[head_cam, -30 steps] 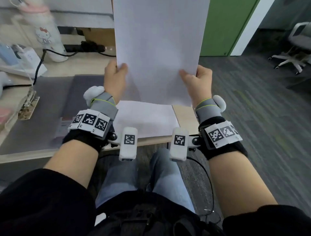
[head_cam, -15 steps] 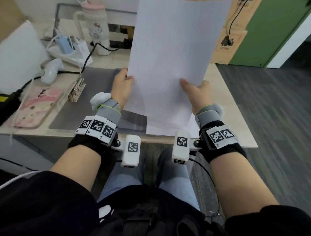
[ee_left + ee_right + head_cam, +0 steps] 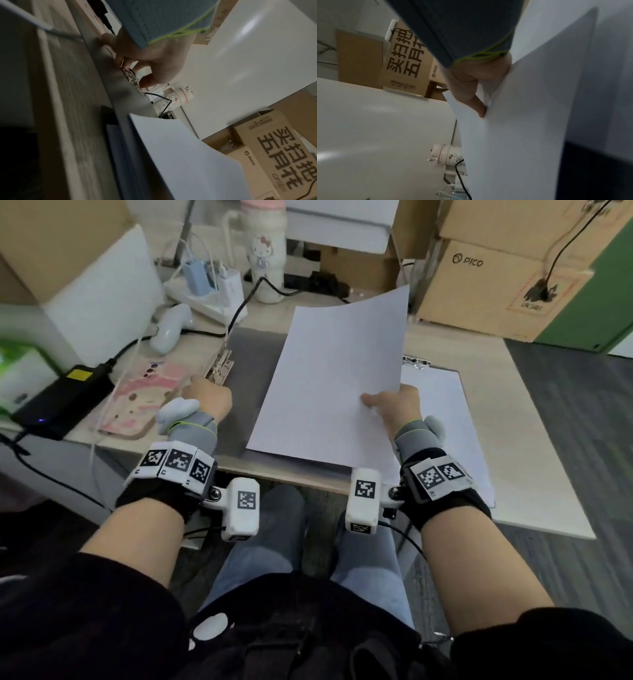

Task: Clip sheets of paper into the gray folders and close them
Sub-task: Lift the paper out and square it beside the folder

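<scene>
Cardboard boxes point(image 3: 486, 272) lined the back of your pale wooden desk point(image 3: 507, 412), with a cartoon-cat tumbler point(image 3: 265, 251) and a charger strip at its far edge. Your left hand point(image 3: 209, 400) reached toward the left edge of the open gray folder point(image 3: 246, 371), arm low across the desk's front edge. Your right hand point(image 3: 394, 405) was raised just over the desk, thumb on top of the sheet point(image 3: 332, 381) and fingers underneath, pinching its right edge.

That sheet was plain white, held slanted over the folder, its far corner curling upward and its near edge dipping toward the desk's front edge. A second folder point(image 3: 445, 412), already holding white paper under a metal clip point(image 3: 415, 362), lay toward the right side of the desk, partly beneath your right hand.

From your head, the left fingers were hidden behind the hand. Your left wrist camera showed them curled down onto the metal clamp point(image 3: 133, 79) at the folder's edge, the thumb tip and a finger touching it; whether they truly gripped it I cannot tell. Your right wrist camera showed a finger point(image 3: 478, 106) pressed up against the sheet's underside, with the paper bowing around it.
</scene>
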